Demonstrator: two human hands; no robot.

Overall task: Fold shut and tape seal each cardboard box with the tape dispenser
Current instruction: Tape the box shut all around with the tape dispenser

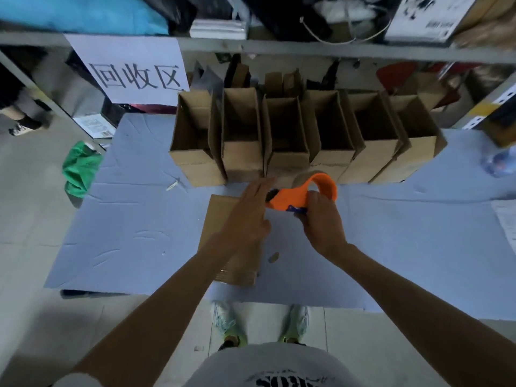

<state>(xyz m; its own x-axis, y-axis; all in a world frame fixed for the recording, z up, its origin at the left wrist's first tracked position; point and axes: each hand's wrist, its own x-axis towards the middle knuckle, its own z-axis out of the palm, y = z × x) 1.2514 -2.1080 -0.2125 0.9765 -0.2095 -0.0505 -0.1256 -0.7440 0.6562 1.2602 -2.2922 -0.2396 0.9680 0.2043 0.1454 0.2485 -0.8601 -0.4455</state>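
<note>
**Status.** The closed cardboard box (219, 219) lies on the tabletop (134, 224), directly in front of the person. The left hand (248, 216) rests flat on its top with fingers straight: an open grip, holding nothing. The right hand (321, 219) has its grip wrapped round the handle of the orange tape dispenser (298, 195). The dispenser's nose sits at the far edge of the box, just beside the left fingertips. Whether tape is already on the seam cannot be told.

**Hazards, as judged:**
- Cutter proximity. The blade end is close to the left fingertips — a hurried pull toward the body could nick them.
- Flap spring-back. If the left hand lifts early, the flaps may rise and the tape may bridge a gap.
- Off-seam run. A skewed stroke would leave the seam unsealed.
- Collision. The row of open boxes (240, 160) stands just behind — a forward swing could knock one.
</note>
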